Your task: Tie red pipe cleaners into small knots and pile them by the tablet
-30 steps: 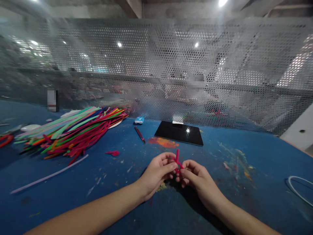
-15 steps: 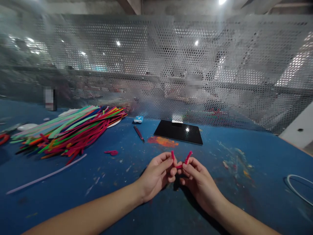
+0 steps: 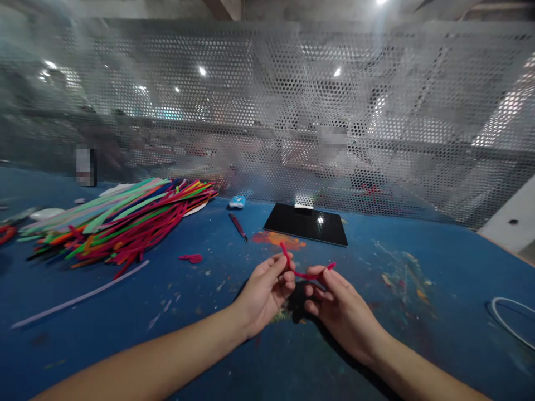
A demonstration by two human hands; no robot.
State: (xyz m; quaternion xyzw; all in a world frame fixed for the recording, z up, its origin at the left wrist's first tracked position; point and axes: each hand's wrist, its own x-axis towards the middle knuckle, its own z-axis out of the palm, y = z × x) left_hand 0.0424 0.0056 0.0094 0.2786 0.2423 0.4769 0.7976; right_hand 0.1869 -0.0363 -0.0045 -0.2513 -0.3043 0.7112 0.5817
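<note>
Between my two hands, just above the blue table, stretches a short red pipe cleaner (image 3: pixel 307 275). My left hand (image 3: pixel 267 292) pinches it near its left end, which sticks up past the thumb. On the other side my right hand (image 3: pixel 345 312) holds it between thumb and forefinger close to its right end. The stretch between the hands sags in a shallow curve. To the left of my hands lies a small red coiled pipe cleaner piece (image 3: pixel 193 258) with a straight tail.
A large pile of coloured pipe cleaners (image 3: pixel 125 217) lies at the left, with one lilac pipe cleaner (image 3: pixel 83 297) before it. Red-handled scissors (image 3: pixel 8 234), a craft knife (image 3: pixel 238 227), a blue packet (image 3: pixel 237 202), a black tablet (image 3: pixel 306 224) and a white cable (image 3: pixel 512 317) are around.
My hands have moved apart, and the red pipe cleaner has gone from a tight U shape to a wider, flatter curve. Its left end now stands higher above my left hand.
</note>
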